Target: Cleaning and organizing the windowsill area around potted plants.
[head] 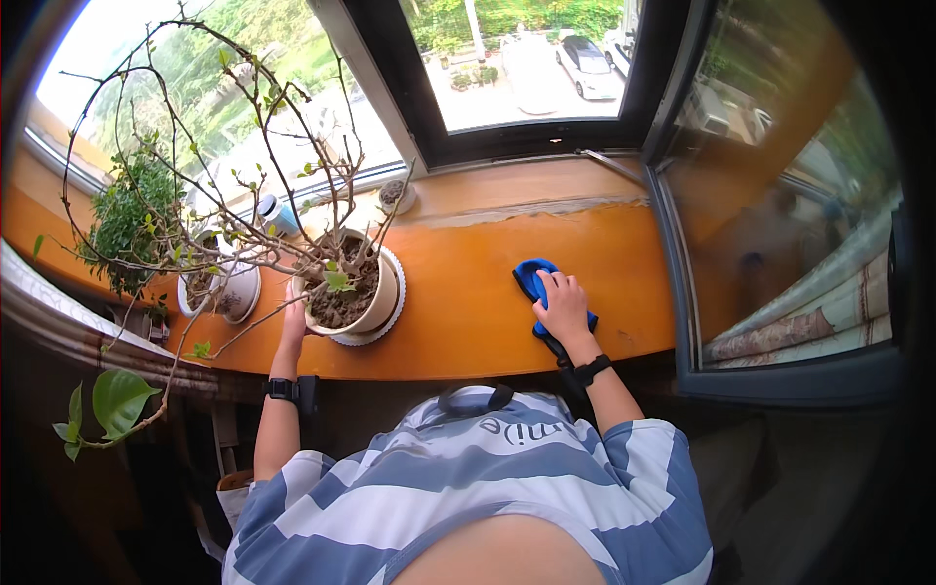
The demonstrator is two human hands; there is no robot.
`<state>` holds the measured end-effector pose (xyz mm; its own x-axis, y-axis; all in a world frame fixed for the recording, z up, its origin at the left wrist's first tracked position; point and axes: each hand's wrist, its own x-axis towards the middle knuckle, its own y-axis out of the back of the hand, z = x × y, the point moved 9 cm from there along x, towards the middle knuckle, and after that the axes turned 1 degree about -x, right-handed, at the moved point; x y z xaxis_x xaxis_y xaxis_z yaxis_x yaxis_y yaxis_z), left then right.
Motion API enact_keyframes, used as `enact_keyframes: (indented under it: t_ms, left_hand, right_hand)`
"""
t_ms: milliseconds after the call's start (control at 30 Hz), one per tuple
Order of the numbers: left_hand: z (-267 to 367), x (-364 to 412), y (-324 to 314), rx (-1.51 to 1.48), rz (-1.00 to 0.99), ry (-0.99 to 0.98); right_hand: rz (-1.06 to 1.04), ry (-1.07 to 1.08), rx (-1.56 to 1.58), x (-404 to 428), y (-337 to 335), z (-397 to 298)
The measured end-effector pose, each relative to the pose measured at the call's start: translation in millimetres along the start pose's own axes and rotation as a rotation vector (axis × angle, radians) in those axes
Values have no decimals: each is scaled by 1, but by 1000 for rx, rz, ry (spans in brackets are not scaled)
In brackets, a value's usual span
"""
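Note:
My right hand [563, 303] presses a crumpled blue cloth with black trim [532, 278] onto the orange-brown wooden windowsill [468, 292]. My left hand [294, 318] lies against the left side of a cream flowerpot [376, 303]; the pot hides part of its fingers, so its grip is unclear. Dry soil [347, 303] fills this pot, which sits on a white scalloped saucer [400, 292]. From it grows a woody plant [333, 183] with long, mostly bare branches and a few green leaves, arching left and towards me.
To the left stand a white pot [240, 289], a leafy green plant [135, 219] and a light-blue container [278, 213]. A small pot of soil [397, 196] is near the window. On the right, an opened window sash [673, 278] juts inward. One leafy branch [124, 402] overhangs the sill's front.

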<state>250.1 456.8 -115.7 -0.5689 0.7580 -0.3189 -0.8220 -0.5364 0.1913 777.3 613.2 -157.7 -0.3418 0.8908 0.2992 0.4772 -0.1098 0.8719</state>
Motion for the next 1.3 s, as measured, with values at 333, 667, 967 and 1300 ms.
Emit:
enact_keyframes:
  t_ms: [333,667,967,1300]
  left_hand:
    - [17,-15,-48,90,-157,-33]
    - [35,-24,-168,25,-468,3]
    - [13,15,-230,17,-609,8]
    - [17,22,-302,106,-635,-96]
  right_hand:
    - [68,-47,-19,-39,17,-20]
    - [-44,62,-29,-64,19,-32]
    - [-72,113,-66,-79,36,-44]
    - [-71,208,-133,-80,42,-79]
